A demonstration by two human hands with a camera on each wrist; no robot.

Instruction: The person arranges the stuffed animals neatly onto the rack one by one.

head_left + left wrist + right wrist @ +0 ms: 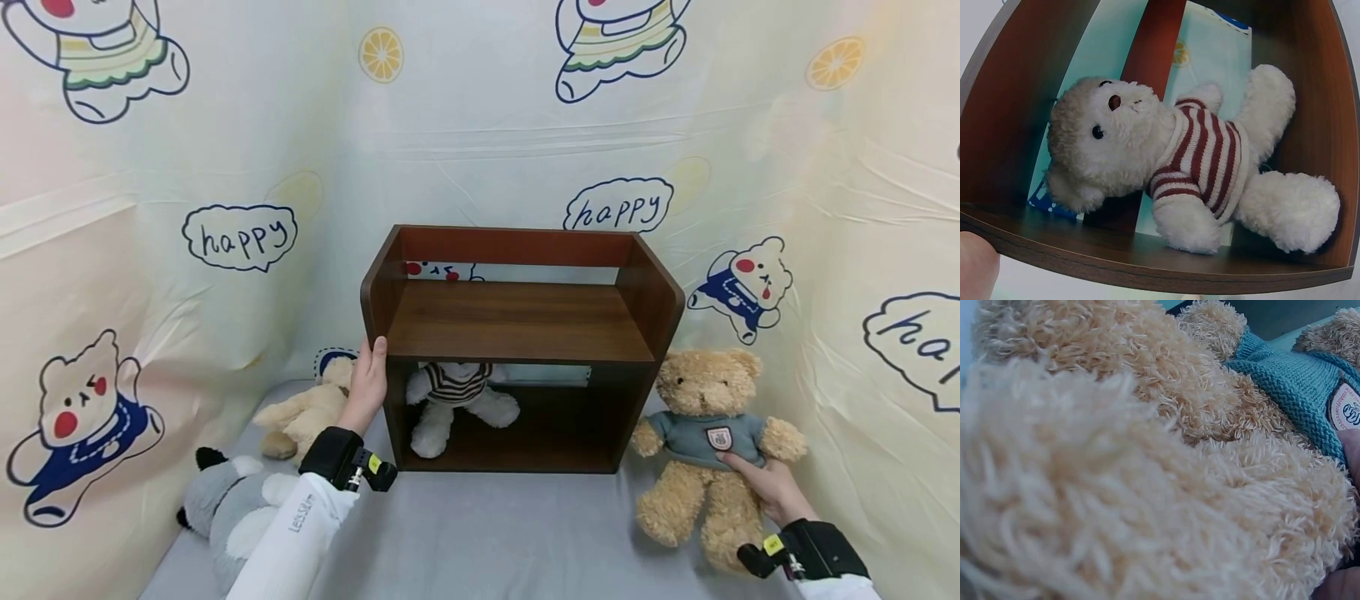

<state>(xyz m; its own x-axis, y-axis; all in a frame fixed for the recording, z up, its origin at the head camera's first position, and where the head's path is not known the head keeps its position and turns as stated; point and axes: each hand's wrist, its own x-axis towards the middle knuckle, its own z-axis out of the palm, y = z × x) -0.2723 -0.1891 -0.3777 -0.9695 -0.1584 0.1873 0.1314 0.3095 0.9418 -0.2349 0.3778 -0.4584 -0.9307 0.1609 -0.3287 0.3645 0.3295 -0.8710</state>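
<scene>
My left hand [367,379] grips the left side panel of a dark brown two-tier wooden shelf [517,325], thumb at the front edge. In the lower compartment sits a whitish teddy bear [1204,156] in a striped sweater; the upper board hides its head in the head view. Right of the shelf, my right hand [776,487] holds a tan teddy bear [708,392] in a blue-green sweater by its lower side. The thumb lies on the front of the sweater and the other fingers are hidden. The bear's fur fills most of the right wrist view.
Left of the shelf lie a beige plush toy [303,414] and a grey and white plush toy [232,508], partly behind my left arm. A grey cloth [510,533] covers the surface. Printed curtains [465,108] hang behind and at both sides.
</scene>
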